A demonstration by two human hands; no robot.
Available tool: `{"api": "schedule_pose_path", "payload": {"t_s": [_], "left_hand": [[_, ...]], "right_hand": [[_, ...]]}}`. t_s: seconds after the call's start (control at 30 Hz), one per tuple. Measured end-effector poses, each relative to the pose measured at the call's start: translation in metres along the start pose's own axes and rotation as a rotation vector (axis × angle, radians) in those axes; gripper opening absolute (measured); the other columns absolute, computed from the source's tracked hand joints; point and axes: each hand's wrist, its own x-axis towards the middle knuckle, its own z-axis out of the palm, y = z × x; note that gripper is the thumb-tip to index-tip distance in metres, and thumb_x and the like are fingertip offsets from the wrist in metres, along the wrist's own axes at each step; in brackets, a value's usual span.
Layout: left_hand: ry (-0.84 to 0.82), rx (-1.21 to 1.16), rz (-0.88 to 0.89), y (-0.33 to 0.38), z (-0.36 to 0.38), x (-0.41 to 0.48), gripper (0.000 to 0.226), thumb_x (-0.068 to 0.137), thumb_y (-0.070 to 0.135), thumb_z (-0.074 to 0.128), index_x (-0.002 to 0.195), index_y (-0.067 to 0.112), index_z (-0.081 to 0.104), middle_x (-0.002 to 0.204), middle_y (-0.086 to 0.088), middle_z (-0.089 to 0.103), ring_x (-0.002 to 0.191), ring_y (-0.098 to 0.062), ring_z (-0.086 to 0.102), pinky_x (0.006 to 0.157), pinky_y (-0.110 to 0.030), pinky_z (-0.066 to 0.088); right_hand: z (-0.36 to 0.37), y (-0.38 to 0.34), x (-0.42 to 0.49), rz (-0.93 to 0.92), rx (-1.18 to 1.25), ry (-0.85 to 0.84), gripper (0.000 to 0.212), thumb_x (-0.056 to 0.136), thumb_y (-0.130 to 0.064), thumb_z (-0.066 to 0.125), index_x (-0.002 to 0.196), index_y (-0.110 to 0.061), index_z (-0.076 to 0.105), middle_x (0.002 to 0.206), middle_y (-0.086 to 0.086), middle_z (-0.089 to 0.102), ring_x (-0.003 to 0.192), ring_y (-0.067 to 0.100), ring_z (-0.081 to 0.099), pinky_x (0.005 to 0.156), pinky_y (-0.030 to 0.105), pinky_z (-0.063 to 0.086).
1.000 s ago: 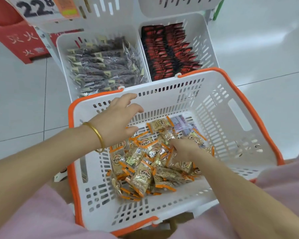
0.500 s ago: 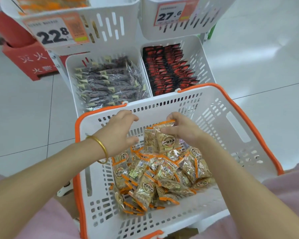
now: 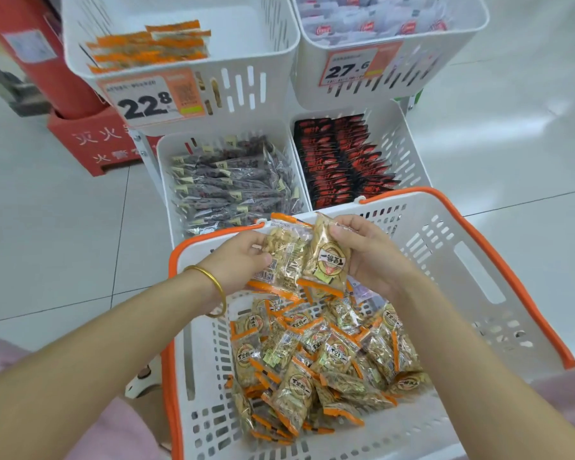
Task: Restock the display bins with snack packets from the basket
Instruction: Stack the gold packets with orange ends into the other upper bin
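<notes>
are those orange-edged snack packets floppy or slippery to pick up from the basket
Probably light: the left hand and right hand each hold a packet in the fingers alone. Likely soft and crinkly, not stiff, since the film puckers round lumpy contents. The glossy wrap looks slippery, so the pile in the basket may slide.

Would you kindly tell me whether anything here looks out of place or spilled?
Nothing is spilled. One pale purple packet in the basket, just below the right hand, does not match the orange-edged packets around it.
</notes>
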Motion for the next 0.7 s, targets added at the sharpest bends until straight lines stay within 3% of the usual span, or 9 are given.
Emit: {"api": "schedule_pose_path", "payload": {"t_s": [0.07,0.13,0.2,0.23,0.3,0.4,0.5,0.6,0.7], "left_hand": [[0.031,-0.043,0.004,0.001,0.002,0.0,0.033,0.095,0.021,0.051,0.127,0.026,0.042,0.096,-0.01,0.062,0.087,-0.03,0.057,0.091,-0.056,0.047],[0.024,-0.045,-0.022,0.005,0.003,-0.003,0.046,0.089,0.051,0.05,0.13,0.034,0.037,0.12,-0.007,0.057,0.104,-0.03,0.058,0.094,-0.054,0.047],[-0.086,-0.107,-0.094,0.011,0.004,-0.005,0.073,0.072,0.079,0.047,0.128,0.032,0.044,0.135,-0.002,0.05,0.122,-0.025,0.051,0.101,-0.05,0.043],[-0.15,-0.162,-0.126,0.014,0.005,-0.007,0.077,0.07,0.081,0.047,0.122,0.025,0.051,0.134,-0.004,0.053,0.122,-0.023,0.052,0.102,-0.048,0.043],[-0.222,-0.302,-0.165,0.021,0.005,-0.011,0.053,0.078,0.065,0.052,0.109,0.023,0.06,0.122,-0.001,0.062,0.109,-0.017,0.06,0.098,-0.044,0.047],[-0.175,-0.561,-0.22,0.023,0.004,-0.012,0.031,0.086,0.041,0.059,0.109,0.021,0.065,0.115,-0.006,0.067,0.109,-0.024,0.062,0.098,-0.048,0.046],[-0.133,-0.735,-0.211,0.024,-0.002,-0.01,0.034,0.093,0.039,0.048,0.112,0.015,0.063,0.11,-0.011,0.069,0.102,-0.026,0.063,0.092,-0.041,0.046],[-0.072,-0.83,-0.158,0.027,-0.005,-0.007,0.038,0.098,0.038,0.039,0.116,0.013,0.06,0.108,-0.01,0.069,0.088,-0.021,0.062,0.079,-0.034,0.046],[-0.048,-0.922,-0.121,0.03,-0.006,-0.007,0.035,0.099,0.031,0.039,0.12,0.01,0.056,0.107,-0.009,0.067,0.09,-0.021,0.062,0.082,-0.034,0.047]], "right_hand": [[0.004,0.0,0.0,-0.007,0.026,-0.01,0.004,0.087,-0.008,0.056,0.087,-0.008,0.051,0.07,0.006,0.065,0.058,0.016,0.063,0.053,0.028,0.054],[0.01,0.002,0.0,-0.012,0.051,-0.008,0.005,0.092,-0.007,0.052,0.087,-0.008,0.051,0.069,0.004,0.066,0.059,0.016,0.063,0.054,0.028,0.054],[0.015,0.003,0.001,-0.01,0.084,-0.019,0.007,0.094,-0.008,0.05,0.088,-0.009,0.051,0.073,0.006,0.066,0.064,0.018,0.064,0.059,0.031,0.056],[0.017,0.002,0.002,-0.006,0.098,-0.026,0.006,0.094,-0.009,0.049,0.089,-0.008,0.051,0.077,0.008,0.067,0.069,0.02,0.065,0.063,0.033,0.057],[0.021,0.0,0.004,0.003,0.101,-0.029,0.007,0.093,-0.008,0.051,0.096,-0.004,0.055,0.087,0.014,0.067,0.077,0.025,0.066,0.071,0.038,0.056],[0.021,-0.004,0.005,0.002,0.04,0.052,0.04,0.077,-0.015,0.059,0.115,-0.002,0.061,0.098,0.015,0.065,0.089,0.028,0.061,0.079,0.04,0.052],[0.013,-0.011,0.004,-0.041,0.028,0.187,0.038,0.071,-0.018,0.063,0.108,-0.012,0.068,0.091,0.008,0.066,0.088,0.025,0.058,0.076,0.035,0.047],[0.008,-0.014,0.002,-0.041,0.129,0.234,0.025,0.083,-0.004,0.059,0.106,-0.011,0.066,0.082,0.006,0.068,0.079,0.023,0.063,0.067,0.033,0.053],[0.013,-0.016,-0.002,-0.021,0.21,0.241,0.027,0.086,0.005,0.054,0.106,-0.011,0.062,0.083,0.009,0.072,0.07,0.024,0.07,0.063,0.037,0.059]]}}
